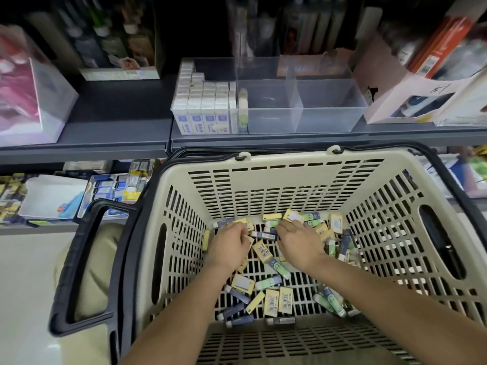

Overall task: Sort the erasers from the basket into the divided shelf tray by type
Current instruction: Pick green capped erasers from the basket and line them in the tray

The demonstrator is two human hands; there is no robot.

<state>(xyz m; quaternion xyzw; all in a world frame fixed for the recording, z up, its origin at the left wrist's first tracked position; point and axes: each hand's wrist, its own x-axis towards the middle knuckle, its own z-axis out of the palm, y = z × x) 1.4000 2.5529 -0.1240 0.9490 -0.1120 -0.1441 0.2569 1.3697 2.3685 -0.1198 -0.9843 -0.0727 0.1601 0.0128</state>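
- Both hands reach down into a beige slotted shopping basket [290,159] with black handles [79,259]; the basket sits just in front of a dark grey shelf [118,133].
- The erasers lie loose on the basket floor: yellow sleeved erasers [262,251], green erasers [279,266] and dark blue erasers [237,292], mixed together and pointing every way.
- The left hand [232,246] is palm down at the far left of the pile, its fingers curled among yellow erasers; I cannot tell whether it grips one.
- The right hand [300,243] is beside it, palm down, with bent fingers touching the far part of the pile near a green eraser; its grasp is hidden too.
- The clear divided tray [329,119] stands on the shelf above the basket.
- Its left compartment is packed with upright rows of white boxed erasers with blue labels [200,109].
- One green eraser [243,109] stands upright in the next compartment, against the left divider.
- Blurred boxes of other goods flank the tray.
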